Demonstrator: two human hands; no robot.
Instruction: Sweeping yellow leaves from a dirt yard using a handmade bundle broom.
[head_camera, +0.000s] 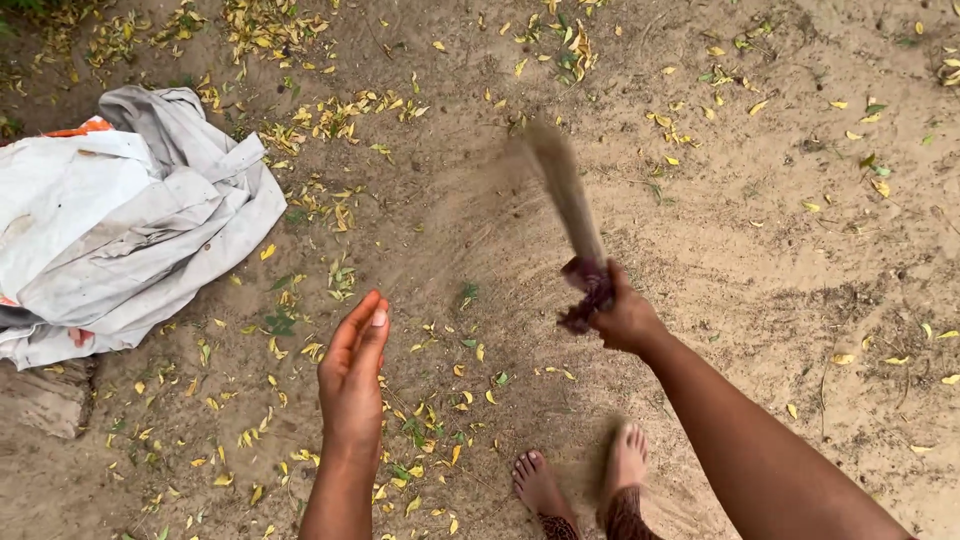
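My broom (565, 190) is motion-blurred, bristle end unreadable (handle hidden inside my right hand (622, 318)); white sack (110, 215) cut off at left edge.

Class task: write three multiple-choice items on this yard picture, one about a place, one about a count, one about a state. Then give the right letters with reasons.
1. Where does the grey cloth lie?
A. upper left
B. lower right
C. between the feet

2. How many bare feet show?
A. none
B. two
C. four

3. How is the left hand?
A. shut on a broom
B. holding leaves
C. open and empty

Answers: 1 A, it lies bunched at the left edge. 2 B, both stand at the bottom. 3 C, its fingers are straight; the right hand grips the blurred broom.
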